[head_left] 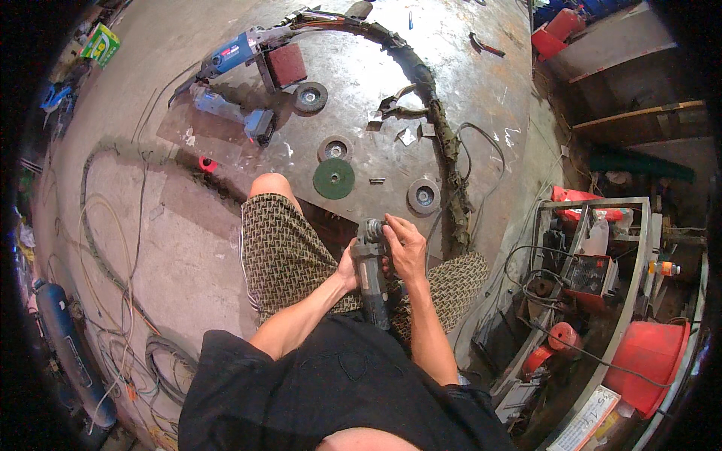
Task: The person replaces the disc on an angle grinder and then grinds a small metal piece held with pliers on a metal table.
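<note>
An angle grinder (371,276) with a grey body lies across my lap, its head pointing away from me. Wrapped round its body from the left is my left hand (348,264). My right hand (407,248) has its fingers closed at the round spindle end of the grinder's head; whatever small part they pinch there is hidden. On the metal plate just beyond lie a green disc (333,179), a grinding disc (335,149) partly under it, another disc (423,196) to the right and a flap disc (310,98) farther off.
A blue power tool (239,54) and a cordless grinder (226,110) lie at the far left. A thick cable bundle (429,90) curves across the plate (481,113). On the right stands a metal rack (639,248) with a red bucket (650,364); a dark gas cylinder (69,346) is at left.
</note>
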Available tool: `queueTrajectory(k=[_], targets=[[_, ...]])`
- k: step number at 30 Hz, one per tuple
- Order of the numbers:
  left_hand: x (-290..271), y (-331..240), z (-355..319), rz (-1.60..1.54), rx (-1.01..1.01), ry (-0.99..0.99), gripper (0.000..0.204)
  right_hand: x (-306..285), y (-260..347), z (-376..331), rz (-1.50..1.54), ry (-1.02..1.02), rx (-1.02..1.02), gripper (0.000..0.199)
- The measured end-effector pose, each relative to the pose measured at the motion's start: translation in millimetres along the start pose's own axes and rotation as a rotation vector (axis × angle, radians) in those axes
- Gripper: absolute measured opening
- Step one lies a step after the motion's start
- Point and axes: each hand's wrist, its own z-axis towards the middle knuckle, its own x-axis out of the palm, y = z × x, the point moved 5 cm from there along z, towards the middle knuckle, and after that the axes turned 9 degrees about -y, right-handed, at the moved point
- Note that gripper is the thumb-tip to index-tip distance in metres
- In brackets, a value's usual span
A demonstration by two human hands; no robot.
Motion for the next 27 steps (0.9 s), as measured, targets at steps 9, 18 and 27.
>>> queueTrajectory(k=[9,18,27], targets=[[-8.8,1.5,5.5,-0.043,-0.047,0.052,0.074,-12.3,9.3,19.9,-0.003,0.252,-0.135,0.034],[-15.1,3.3,8.9,-0.022,-0.041,-0.025,0.073,-13.4,14.5,29.2,-0.073,0.325,-0.260,0.036],[-2.1,1.7,-0.3,-0.069,-0.066,0.133,0.069,-12.4,-27.8,48.5,0.523,0.161,0.210,0.027]])
